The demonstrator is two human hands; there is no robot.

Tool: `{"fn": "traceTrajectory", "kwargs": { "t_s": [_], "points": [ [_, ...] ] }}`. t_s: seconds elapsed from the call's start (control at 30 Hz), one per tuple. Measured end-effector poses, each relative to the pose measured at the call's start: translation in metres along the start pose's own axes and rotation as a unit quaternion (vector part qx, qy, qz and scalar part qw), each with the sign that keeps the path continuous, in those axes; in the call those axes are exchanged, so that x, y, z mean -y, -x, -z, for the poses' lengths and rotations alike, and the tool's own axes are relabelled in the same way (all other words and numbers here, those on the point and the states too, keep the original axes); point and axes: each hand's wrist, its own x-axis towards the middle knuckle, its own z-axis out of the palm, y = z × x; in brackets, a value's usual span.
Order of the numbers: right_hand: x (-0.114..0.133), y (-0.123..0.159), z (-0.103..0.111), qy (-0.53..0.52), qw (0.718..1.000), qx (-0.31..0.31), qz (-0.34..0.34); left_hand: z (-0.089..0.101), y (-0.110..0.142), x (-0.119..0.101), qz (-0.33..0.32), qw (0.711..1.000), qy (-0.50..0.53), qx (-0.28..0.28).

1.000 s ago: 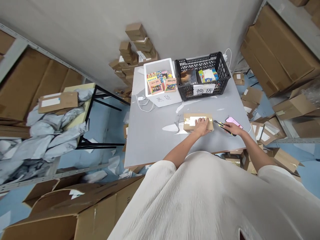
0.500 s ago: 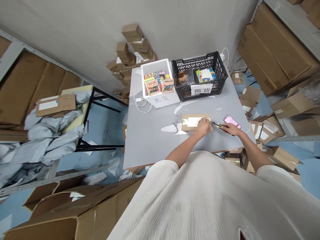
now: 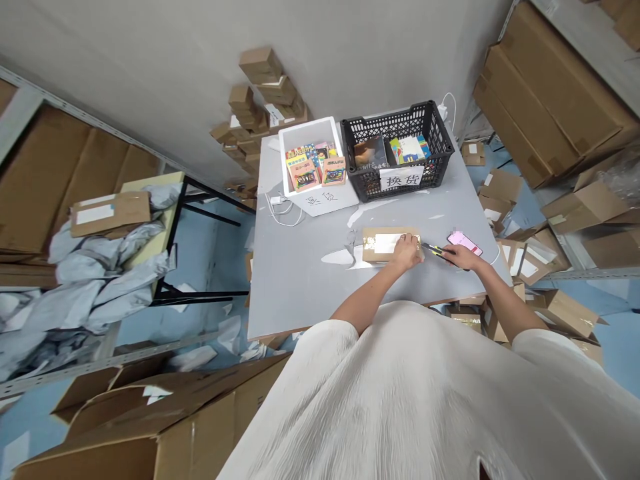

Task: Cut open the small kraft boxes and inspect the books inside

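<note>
A small taped cardboard box [image 3: 369, 248] with a white label lies on the grey table in front of me. My left hand [image 3: 407, 251] grips its right end, fingers over the top. In my right hand [image 3: 461, 257] is a black and yellow utility knife [image 3: 436, 250], its tip pointing left at the box's right end. Whether the blade touches the cardboard I cannot tell. Just beyond my right hand lies a phone [image 3: 463, 241] with a lit pink screen. Torn white paper [image 3: 340, 257] lies left of the box.
At the table's back stand a white bin [image 3: 320, 199] of books and a black plastic crate [image 3: 354, 177] with books in it. Boxes [image 3: 270, 87] are stacked by the wall. Grey mailing bags [image 3: 75, 287] fill the left shelf; opened cartons [image 3: 570, 313] litter the right side.
The view has shifted very slightly. Both hands keep their places, the left on the box and the right with the knife at its right end.
</note>
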Motion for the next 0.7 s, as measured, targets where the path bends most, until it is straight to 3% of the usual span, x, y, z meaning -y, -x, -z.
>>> {"fn": "traceTrajectory", "kwargs": {
  "t_s": [0.27, 0.57, 0.7],
  "points": [
    [0.011, 0.005, 0.0, -0.013, 1.0, 0.0, -0.014, -0.002, -0.001, 0.001, -0.004, 1.0, 0.005, -0.006],
    [0.008, 0.002, 0.0, -0.02, 1.0, 0.002, -0.023, 0.0, 0.001, -0.001, -0.005, 1.0, -0.004, -0.011],
    [0.009, -0.005, 0.005, 0.003, 0.999, -0.032, -0.003, -0.004, 0.004, -0.002, -0.009, 1.0, -0.001, -0.025]
  ]
}}
